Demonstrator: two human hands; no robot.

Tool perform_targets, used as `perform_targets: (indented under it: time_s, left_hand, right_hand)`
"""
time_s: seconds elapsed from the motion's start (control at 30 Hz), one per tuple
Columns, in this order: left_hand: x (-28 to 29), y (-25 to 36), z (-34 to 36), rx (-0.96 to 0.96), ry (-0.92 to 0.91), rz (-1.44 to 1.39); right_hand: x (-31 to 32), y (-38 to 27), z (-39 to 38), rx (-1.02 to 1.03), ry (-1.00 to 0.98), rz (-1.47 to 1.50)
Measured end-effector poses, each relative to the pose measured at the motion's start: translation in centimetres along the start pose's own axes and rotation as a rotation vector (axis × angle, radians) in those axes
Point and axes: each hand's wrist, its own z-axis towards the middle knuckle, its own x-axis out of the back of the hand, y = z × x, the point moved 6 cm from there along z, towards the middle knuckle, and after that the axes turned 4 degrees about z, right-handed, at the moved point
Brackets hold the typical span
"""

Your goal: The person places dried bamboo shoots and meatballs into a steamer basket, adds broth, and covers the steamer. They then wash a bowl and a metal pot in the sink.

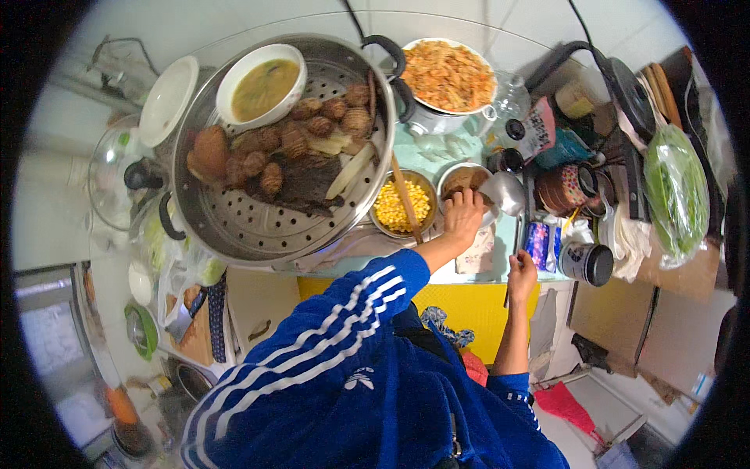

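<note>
My left hand (465,215) reaches over a small bowl (444,177) of brown contents, with bent fingers close together at its near side. The fingertips are hidden, so what they pinch does not show. In my right hand (522,275) is the handle of a metal ladle (504,193), its round head beside the bowl's right edge. Left of the bowl stands a metal bowl of yellow corn kernels (400,209), with a wooden stick (407,202) leaning across it. A patterned packet or cloth (475,256) lies under my left hand.
A big steamer tray (234,227) at the left holds taro-like roots (294,141) and a bowl of soup (266,87). Behind stands a pot heaped with shredded orange food (447,76). Jars, a black-lidded tin (586,263) and bagged greens (676,187) crowd the right.
</note>
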Motion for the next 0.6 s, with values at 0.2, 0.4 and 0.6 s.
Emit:
perform_targets:
  time_s: [0.2,0.4,0.6]
  left_hand:
    - [-0.4,-0.7,-1.0,-0.058,0.159,0.018]
    - [0.2,-0.9,-2.4,-0.11,0.187,0.008]
    - [-1.0,-1.3,-1.4,-0.015,0.017,-0.215]
  right_hand:
    - [0.3,-0.3,-0.9,-0.02,0.008,-0.013]
    - [0.9,-2.4,-1.9,0.074,0.045,-0.027]
    - [1.5,-1.8,-0.9,0.165,0.05,-0.026]
